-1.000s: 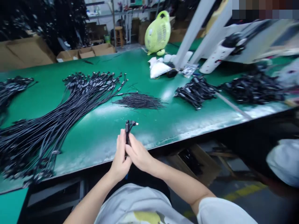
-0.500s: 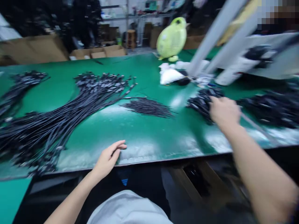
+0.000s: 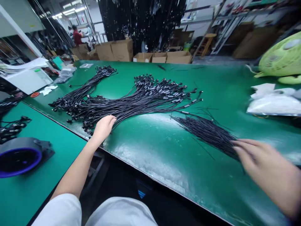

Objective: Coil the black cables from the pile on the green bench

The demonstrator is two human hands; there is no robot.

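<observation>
My left hand is closed at the near edge of a large bundle of black cables with small connectors at both ends; its curled fingers grip a cable there. At the right, my right hand, slightly blurred, has thumb and fingers pinched over the near end of a heap of thin black strips that look like cable ties. How many strips lie between the fingertips is hidden. Several loose strips lie around the heap.
A smaller cable bundle lies behind on the green table. A large tape roll stands on the lower left surface. White plastic bags and a yellow-green plastic basket-like object are at the right. Cardboard boxes stand beyond.
The view has swung left. My right hand has left the dark pile at the right and come to the thin strips. My left hand has moved from the table edge to the cable bundle.
</observation>
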